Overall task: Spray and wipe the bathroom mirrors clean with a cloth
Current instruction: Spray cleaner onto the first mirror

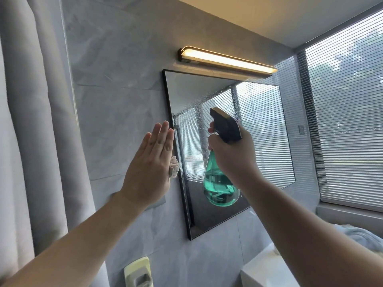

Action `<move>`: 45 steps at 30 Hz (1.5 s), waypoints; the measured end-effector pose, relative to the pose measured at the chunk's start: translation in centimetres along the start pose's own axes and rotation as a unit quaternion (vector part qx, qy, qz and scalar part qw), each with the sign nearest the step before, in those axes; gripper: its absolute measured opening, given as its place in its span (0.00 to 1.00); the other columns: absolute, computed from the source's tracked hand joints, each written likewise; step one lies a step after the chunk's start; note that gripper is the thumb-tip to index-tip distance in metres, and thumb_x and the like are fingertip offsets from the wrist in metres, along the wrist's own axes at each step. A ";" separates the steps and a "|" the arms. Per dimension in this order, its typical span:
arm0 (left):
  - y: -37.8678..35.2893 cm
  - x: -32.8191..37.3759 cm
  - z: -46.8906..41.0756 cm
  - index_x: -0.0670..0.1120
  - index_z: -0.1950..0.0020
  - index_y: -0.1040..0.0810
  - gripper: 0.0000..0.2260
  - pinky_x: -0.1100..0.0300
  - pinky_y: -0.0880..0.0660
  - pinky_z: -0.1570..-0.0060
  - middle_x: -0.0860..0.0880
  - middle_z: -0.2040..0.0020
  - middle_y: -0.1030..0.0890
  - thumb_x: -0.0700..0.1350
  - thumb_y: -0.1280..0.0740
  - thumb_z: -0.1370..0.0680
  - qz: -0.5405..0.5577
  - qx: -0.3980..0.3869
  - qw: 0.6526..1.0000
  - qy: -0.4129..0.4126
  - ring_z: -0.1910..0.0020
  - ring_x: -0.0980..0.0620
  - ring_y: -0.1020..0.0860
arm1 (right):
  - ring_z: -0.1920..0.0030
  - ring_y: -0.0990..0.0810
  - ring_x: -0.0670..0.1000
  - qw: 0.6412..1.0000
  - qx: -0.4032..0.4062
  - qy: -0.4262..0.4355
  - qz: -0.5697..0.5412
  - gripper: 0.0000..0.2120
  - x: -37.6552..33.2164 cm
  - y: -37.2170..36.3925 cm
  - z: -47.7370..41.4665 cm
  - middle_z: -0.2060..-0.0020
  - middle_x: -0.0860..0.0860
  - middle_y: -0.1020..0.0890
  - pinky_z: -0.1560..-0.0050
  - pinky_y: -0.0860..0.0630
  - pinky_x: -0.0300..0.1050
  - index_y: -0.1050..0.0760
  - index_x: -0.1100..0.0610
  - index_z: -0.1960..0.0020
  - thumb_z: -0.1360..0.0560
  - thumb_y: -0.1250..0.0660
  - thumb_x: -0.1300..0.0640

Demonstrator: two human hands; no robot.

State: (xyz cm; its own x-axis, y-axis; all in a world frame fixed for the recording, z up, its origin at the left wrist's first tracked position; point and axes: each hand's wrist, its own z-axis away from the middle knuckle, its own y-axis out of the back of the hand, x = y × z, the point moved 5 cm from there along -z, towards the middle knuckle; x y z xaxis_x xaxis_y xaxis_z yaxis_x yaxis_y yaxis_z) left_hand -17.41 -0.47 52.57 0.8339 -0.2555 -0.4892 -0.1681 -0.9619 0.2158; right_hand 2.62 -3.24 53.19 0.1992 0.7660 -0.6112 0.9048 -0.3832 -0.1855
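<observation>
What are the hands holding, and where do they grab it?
The right hand grips the spray bottle at its neck, under the black head. The left hand is flat, a cloth behind its palm.

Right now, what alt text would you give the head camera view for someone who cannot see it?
A person's right hand grips a teal spray bottle, its nozzle toward a droplet-speckled wall mirror, while the flat left hand holds a cloth under its palm at the mirror's left edge. A lit light bar sits above the mirror; window blinds fill the right.
</observation>
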 end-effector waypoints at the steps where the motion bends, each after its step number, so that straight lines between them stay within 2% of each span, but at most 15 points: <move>1: -0.1 0.0 0.1 0.34 0.19 0.45 0.31 0.42 0.41 0.21 0.37 0.17 0.46 0.39 0.48 0.23 0.000 -0.003 1.000 -0.001 0.17 0.40 0.48 | 0.69 0.23 0.48 1.000 -0.002 0.001 0.005 0.09 0.1 -0.1 0.1 0.68 0.46 0.18 0.63 0.22 0.51 0.19 0.49 0.53 0.32 0.34 0.54; 6: -0.2 0.0 0.3 0.34 0.19 0.46 0.32 0.42 0.41 0.21 0.37 0.17 0.48 0.38 0.45 0.23 0.003 -0.013 1.000 -0.006 0.17 0.41 0.49 | 0.67 0.23 0.54 1.000 -0.006 0.008 0.020 0.07 0.8 -0.4 0.1 0.69 0.47 0.20 0.62 0.21 0.59 0.20 0.48 0.54 0.32 0.33 0.51; 9: -0.1 -0.1 0.1 0.34 0.19 0.46 0.35 0.42 0.41 0.21 0.37 0.17 0.48 0.36 0.38 0.24 0.005 -0.011 1.000 -0.005 0.17 0.40 0.49 | 0.71 0.26 0.50 1.000 -0.006 -0.002 0.018 0.02 1.1 -0.3 0.0 0.74 0.45 0.24 0.66 0.26 0.52 0.22 0.52 0.59 0.28 0.33 0.55; 11: -0.1 -0.1 0.0 0.34 0.19 0.45 0.35 0.42 0.41 0.21 0.37 0.17 0.47 0.36 0.36 0.24 0.002 -0.010 1.000 -0.007 0.17 0.40 0.48 | 0.73 0.28 0.47 1.000 -0.004 -0.014 0.021 0.04 1.2 -0.1 -0.1 0.75 0.44 0.25 0.67 0.28 0.48 0.23 0.53 0.60 0.27 0.32 0.59; 15: -0.4 -0.1 -0.1 0.34 0.19 0.45 0.35 0.42 0.41 0.21 0.37 0.17 0.47 0.37 0.37 0.25 0.000 -0.011 1.000 -0.009 0.17 0.40 0.48 | 0.71 0.28 0.50 0.999 0.013 -0.021 0.032 0.04 1.4 0.3 -0.3 0.74 0.44 0.26 0.66 0.27 0.51 0.25 0.50 0.63 0.30 0.33 0.55; 17: -0.6 0.0 -0.2 0.34 0.19 0.46 0.35 0.42 0.41 0.21 0.37 0.17 0.47 0.37 0.37 0.25 0.000 -0.011 1.000 -0.007 0.17 0.40 0.49 | 0.69 0.26 0.52 0.999 0.023 -0.019 0.040 0.01 1.5 0.6 -0.4 0.72 0.46 0.23 0.65 0.22 0.56 0.23 0.49 0.60 0.31 0.34 0.54; 19: -0.7 0.2 -0.2 0.34 0.19 0.46 0.34 0.42 0.41 0.21 0.37 0.17 0.48 0.37 0.38 0.24 0.001 -0.014 1.000 -0.008 0.17 0.40 0.49 | 0.67 0.22 0.53 0.998 0.032 -0.021 0.041 0.05 1.7 0.9 -0.4 0.68 0.48 0.19 0.62 0.20 0.60 0.21 0.49 0.55 0.30 0.33 0.53; 23: -1.0 0.4 -0.2 0.34 0.18 0.47 0.33 0.41 0.41 0.21 0.37 0.17 0.49 0.40 0.46 0.23 0.010 -0.022 1.000 -0.010 0.17 0.41 0.51 | 0.69 0.24 0.49 0.999 0.016 -0.028 0.035 0.13 2.0 1.1 -0.3 0.68 0.45 0.18 0.63 0.24 0.52 0.18 0.47 0.50 0.33 0.34 0.53; 25: -1.2 0.5 -0.2 0.34 0.18 0.47 0.34 0.42 0.42 0.21 0.37 0.17 0.49 0.38 0.42 0.24 0.019 -0.018 1.000 -0.008 0.17 0.41 0.51 | 0.70 0.25 0.49 0.999 0.013 -0.034 0.028 0.13 2.1 1.2 -0.2 0.68 0.47 0.19 0.64 0.25 0.52 0.18 0.48 0.50 0.33 0.34 0.54; 27: -1.4 0.7 -0.1 0.34 0.18 0.47 0.36 0.42 0.43 0.21 0.37 0.17 0.49 0.37 0.38 0.25 0.026 -0.016 0.999 -0.009 0.17 0.41 0.50 | 0.69 0.23 0.52 0.999 0.020 -0.041 0.027 0.14 2.2 1.4 -0.2 0.65 0.49 0.16 0.64 0.21 0.57 0.18 0.46 0.50 0.34 0.34 0.53; 30: -1.8 1.1 -0.2 0.34 0.18 0.47 0.37 0.42 0.43 0.20 0.38 0.17 0.49 0.36 0.35 0.25 0.028 -0.019 0.999 -0.014 0.17 0.41 0.51 | 0.62 0.18 0.60 0.998 0.046 -0.027 0.046 0.11 2.1 1.9 -0.1 0.58 0.50 0.15 0.58 0.18 0.65 0.20 0.48 0.50 0.32 0.34 0.54; 32: -2.0 1.2 -0.2 0.34 0.18 0.47 0.38 0.43 0.43 0.20 0.38 0.17 0.49 0.35 0.34 0.25 0.026 -0.021 0.999 -0.012 0.17 0.41 0.50 | 0.60 0.18 0.59 0.996 0.056 -0.013 0.061 0.09 2.0 2.4 -0.2 0.57 0.50 0.15 0.57 0.18 0.65 0.21 0.47 0.51 0.30 0.33 0.56; 39: -2.3 1.9 -0.5 0.34 0.19 0.47 0.37 0.43 0.44 0.20 0.37 0.17 0.49 0.36 0.36 0.25 0.032 -0.018 0.999 -0.016 0.17 0.41 0.50 | 0.59 0.18 0.54 0.991 0.071 -0.014 0.112 0.04 2.6 3.8 -0.6 0.63 0.47 0.17 0.53 0.18 0.61 0.21 0.50 0.52 0.26 0.31 0.54; 42: -2.5 2.0 -0.8 0.34 0.19 0.47 0.36 0.43 0.44 0.20 0.37 0.17 0.49 0.36 0.35 0.24 0.036 -0.016 0.999 -0.013 0.17 0.41 0.50 | 0.60 0.20 0.55 0.989 0.074 -0.021 0.125 0.01 2.7 4.4 -0.9 0.65 0.48 0.19 0.54 0.19 0.60 0.23 0.51 0.55 0.26 0.31 0.54; 45: -2.7 2.3 -1.0 0.34 0.19 0.47 0.33 0.43 0.45 0.20 0.37 0.17 0.49 0.38 0.40 0.22 0.043 -0.011 0.999 -0.012 0.17 0.41 0.50 | 0.60 0.21 0.56 0.986 0.089 -0.035 0.134 0.01 2.9 5.1 -1.2 0.66 0.47 0.20 0.53 0.20 0.59 0.23 0.51 0.56 0.26 0.32 0.54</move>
State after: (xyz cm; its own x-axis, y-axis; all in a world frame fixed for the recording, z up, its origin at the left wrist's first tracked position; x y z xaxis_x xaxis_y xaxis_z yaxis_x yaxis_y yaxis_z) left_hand -14.48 1.67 51.69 0.8036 -0.3405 -0.4881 -0.2277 -0.9337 0.2763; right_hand 8.25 -2.32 51.36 0.3904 0.5894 -0.7073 0.7415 -0.6566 -0.1379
